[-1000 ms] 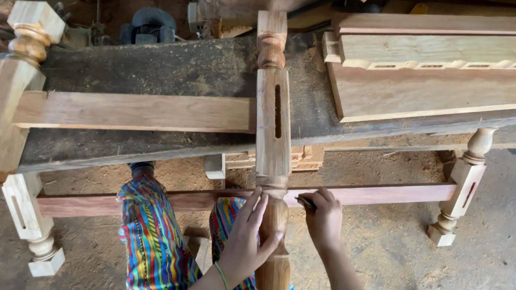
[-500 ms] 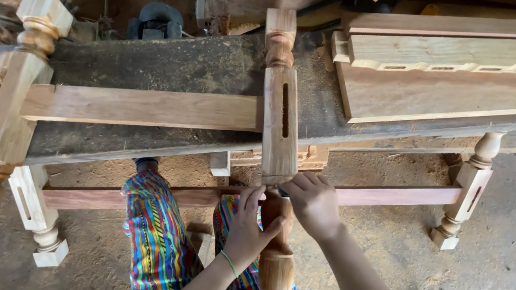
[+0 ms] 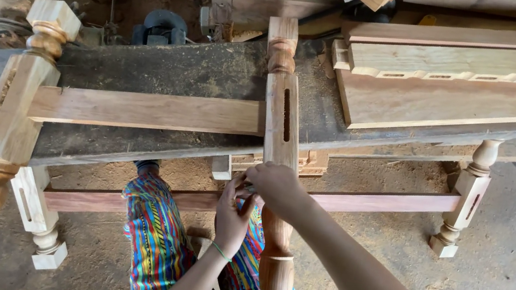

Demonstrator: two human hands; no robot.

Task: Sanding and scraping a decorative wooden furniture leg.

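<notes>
Both hands meet on the turned wooden leg [image 3: 279,148] that lies across the dark, sawdust-strewn table [image 3: 167,70] and overhangs its near edge above the person's lap. The left hand [image 3: 232,213] has its grip wrapped around the leg's round section just below the square part. The right hand [image 3: 276,185] has its fingers curled shut beside it, though what they pinch is hidden. A flat rail [image 3: 147,110] joins this leg to a second turned leg [image 3: 6,121] at the left. Light planks [image 3: 466,74] lie stacked on the table's right. Below, a small leg-and-rail frame [image 3: 386,202] stands on a sawdust-covered concrete floor [image 3: 510,285].
</notes>
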